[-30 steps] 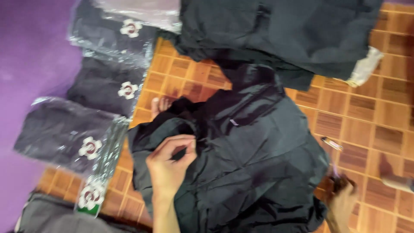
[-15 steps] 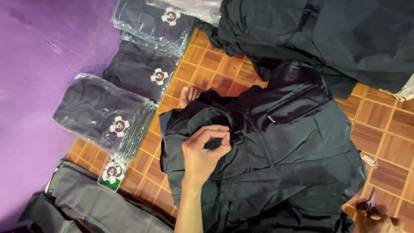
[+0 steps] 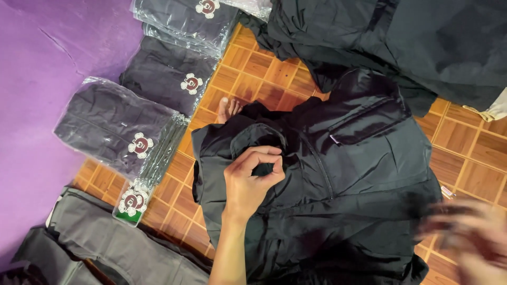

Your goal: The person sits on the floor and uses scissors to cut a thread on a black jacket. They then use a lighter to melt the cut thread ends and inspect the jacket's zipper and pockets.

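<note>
A black jacket [image 3: 359, 174] with a zip and a chest pocket lies spread over my lap on the orange tiled floor [image 3: 264, 68]. My left hand [image 3: 248, 182] rests on its left front, thumb and forefinger curled and pinching a fold of the fabric near the collar. My right hand [image 3: 470, 237] is a blur at the lower right, over the jacket's edge. Whether it holds anything is lost in the blur.
Clear bags of folded dark garments [image 3: 113, 126] with flower stickers lie along the purple mat [image 3: 37, 79] on the left. A heap of black jackets [image 3: 401, 37] fills the top right. Grey clothing [image 3: 105, 243] lies bottom left. My bare toes [image 3: 228, 109] show beyond the jacket.
The view has shifted, so the jacket sits more to the right. My left hand keeps its pinch on the fabric. My right hand has come up from the lower right edge, moving fast.
</note>
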